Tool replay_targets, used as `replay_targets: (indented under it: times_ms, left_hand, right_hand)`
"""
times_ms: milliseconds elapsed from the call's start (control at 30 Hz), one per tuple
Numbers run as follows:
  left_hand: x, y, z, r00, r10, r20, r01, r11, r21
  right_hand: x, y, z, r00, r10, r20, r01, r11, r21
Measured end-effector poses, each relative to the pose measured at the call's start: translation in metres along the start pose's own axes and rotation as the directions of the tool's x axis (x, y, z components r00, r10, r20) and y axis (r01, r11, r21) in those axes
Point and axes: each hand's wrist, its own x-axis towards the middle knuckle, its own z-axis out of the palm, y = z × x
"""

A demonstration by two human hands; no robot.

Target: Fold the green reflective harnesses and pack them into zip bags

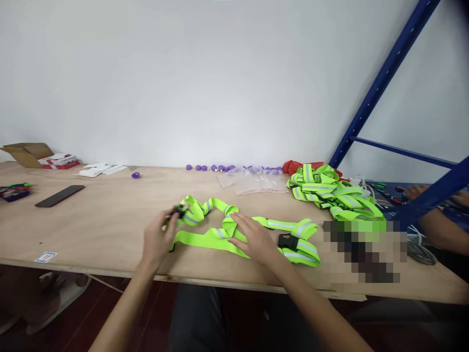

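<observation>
Handling webbing this twisty, you'll probably want each loop flat before pulling. Your left hand (pixel 158 238) has a black fitting (pixel 179 210) pinched, bit blurry, and your right hand (pixel 256 239) is half open over the middle of the neon strap (pixel 198 239); can't tell if it's actually gripping. Imo, press there lightly and work kinks outward so nothing snags. The strap's right in front of you on the wooden tabletop (pixel 110 215), black buckle (pixel 288 241) toward the right. Farther back: neon pile (pixel 318 188), clear plastic bags (pixel 252 183), purple bits (pixel 213 167) along the white wall (pixel 220 83), blue metal frame (pixel 386 73) off right.
</observation>
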Motion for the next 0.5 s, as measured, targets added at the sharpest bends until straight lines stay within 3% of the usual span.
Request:
replay_targets:
  times_ms: [67,133,233,300,367,433,467,500]
  left_hand:
    - [0.016,-0.032,-0.024,0.954,-0.258,-0.155,0.267,0.963,0.038]
    - [0.028,-0.067,-0.049,0.895,-0.401,-0.195,0.426,0.898,0.11]
    - [0.034,-0.108,-0.082,0.813,-0.571,-0.11,0.578,0.77,0.271]
    - [0.029,-0.114,-0.091,0.781,-0.607,-0.144,0.614,0.708,0.349]
    - [0.016,-0.097,-0.084,0.839,-0.481,-0.254,0.543,0.747,0.382]
    - [-0.007,-0.058,-0.061,0.937,-0.202,-0.284,0.299,0.884,0.36]
    - [-0.021,-0.033,-0.044,0.98,-0.07,-0.186,0.123,0.948,0.293]
    - [-0.037,-0.006,-0.026,0.996,0.082,-0.032,-0.074,0.98,0.183]
  right_hand:
    - [-0.025,0.017,-0.007,0.995,0.075,0.071,-0.071,0.996,-0.062]
    - [-0.054,0.037,-0.012,0.981,0.153,0.121,-0.14,0.984,-0.113]
    - [-0.086,0.062,-0.019,0.953,0.243,0.18,-0.211,0.961,-0.179]
    - [-0.088,0.074,-0.026,0.943,0.27,0.194,-0.231,0.951,-0.204]
    - [-0.072,0.079,-0.032,0.948,0.266,0.172,-0.231,0.952,-0.201]
    - [-0.04,0.078,-0.035,0.961,0.247,0.126,-0.223,0.959,-0.176]
    - [-0.021,0.076,-0.034,0.964,0.245,0.104,-0.227,0.961,-0.159]
    - [-0.001,0.073,-0.03,0.963,0.236,0.127,-0.218,0.966,-0.141]
